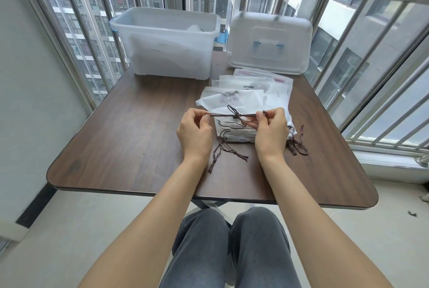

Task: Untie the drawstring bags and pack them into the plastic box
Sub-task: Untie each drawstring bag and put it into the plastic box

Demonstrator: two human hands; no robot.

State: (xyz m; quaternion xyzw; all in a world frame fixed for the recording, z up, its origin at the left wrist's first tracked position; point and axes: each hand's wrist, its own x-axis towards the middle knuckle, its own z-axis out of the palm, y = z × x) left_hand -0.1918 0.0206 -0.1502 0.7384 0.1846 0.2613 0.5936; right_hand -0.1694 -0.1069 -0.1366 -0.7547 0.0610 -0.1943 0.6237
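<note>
Left grip (195, 128) and right grip (270, 128) both pinching knotted brown drawstring (236, 115), stretched taut above white bags (250, 102).

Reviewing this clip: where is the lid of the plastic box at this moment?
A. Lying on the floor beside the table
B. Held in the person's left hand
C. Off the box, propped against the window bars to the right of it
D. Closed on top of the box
C: the lid stands tilted at the table's far right beside the open plastic box, while both hands pinch a dark drawstring.
</note>
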